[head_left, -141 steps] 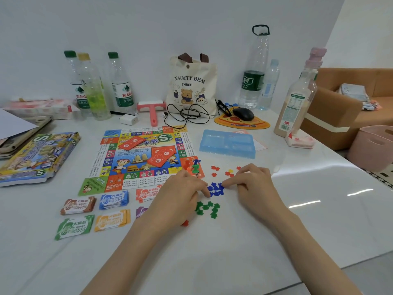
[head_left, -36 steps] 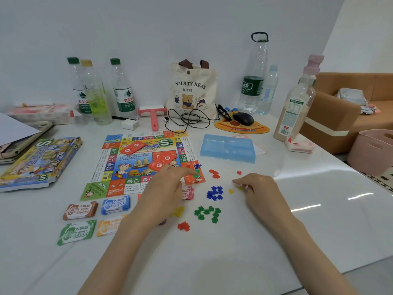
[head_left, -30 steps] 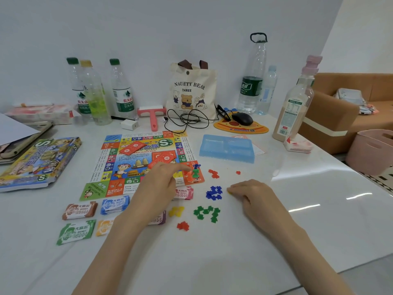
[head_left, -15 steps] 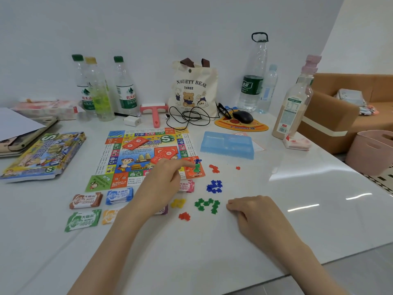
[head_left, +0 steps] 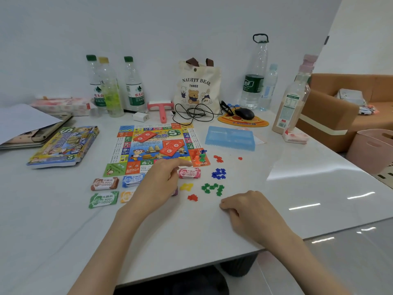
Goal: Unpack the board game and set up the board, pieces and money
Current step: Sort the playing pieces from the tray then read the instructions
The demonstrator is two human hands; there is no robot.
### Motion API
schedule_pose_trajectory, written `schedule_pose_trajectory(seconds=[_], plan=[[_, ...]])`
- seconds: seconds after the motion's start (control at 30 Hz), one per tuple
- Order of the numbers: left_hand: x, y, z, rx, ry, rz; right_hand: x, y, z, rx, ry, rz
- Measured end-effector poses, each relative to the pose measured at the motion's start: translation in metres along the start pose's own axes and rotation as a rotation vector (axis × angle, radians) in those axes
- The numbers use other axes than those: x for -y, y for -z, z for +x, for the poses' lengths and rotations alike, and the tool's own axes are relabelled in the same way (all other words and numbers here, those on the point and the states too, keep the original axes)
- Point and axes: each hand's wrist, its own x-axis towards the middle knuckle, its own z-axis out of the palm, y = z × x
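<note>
In front of the unfolded colourful paper board (head_left: 153,150), paper money stacks (head_left: 104,183) lie sorted. Our left hand (head_left: 157,186), forefinger stretched and pinching nothing, is over the board's near edge. Right of the board, small plastic pieces (head_left: 212,188) form colour heaps; a few red pieces (head_left: 218,158) are not yet gathered. Our right hand (head_left: 251,211) rests there with fingers curled under; we cannot tell if it holds anything.

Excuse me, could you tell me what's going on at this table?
A person is setting up a board game. The board lies open on the table, with money stacks along its near edge and small plastic pieces grouped by colour to its right. The left hand reaches toward the pawns on the board's near right corner, index finger extended. The right hand rests on the table, fingers loosely curled, holding nothing visible.
</note>
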Motion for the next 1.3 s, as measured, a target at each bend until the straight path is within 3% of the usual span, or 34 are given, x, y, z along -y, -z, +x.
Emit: schedule_pose_trajectory(seconds=[0.47, 0.57, 0.67, 0.8, 0.97, 1.13, 1.3], plan=[[0.021, 0.028, -0.033, -0.074, 0.029, 0.02, 0.067, -0.01, 0.004, 0.026, 0.267, 0.23], [0.028, 0.035, -0.038, -0.098, 0.052, 0.028, 0.071, -0.008, 0.011, 0.032, 0.251, 0.313], [0.034, 0.038, -0.043, -0.103, 0.051, 0.048, 0.063, -0.008, 0.018, -0.11, 0.16, 0.358], [0.031, 0.035, -0.053, -0.091, 0.01, 0.09, 0.042, -0.008, 0.027, -0.104, 0.029, 0.254], [0.018, 0.021, -0.07, -0.032, -0.154, 0.188, 0.034, -0.021, 0.032, -0.099, 0.14, 0.048], [0.019, 0.008, -0.08, 0.048, -0.254, 0.301, 0.035, -0.02, 0.026, -0.199, 0.111, 0.012], [0.015, 0.01, -0.089, 0.12, -0.21, 0.372, 0.033, -0.02, 0.019, -0.256, 0.071, -0.026]])
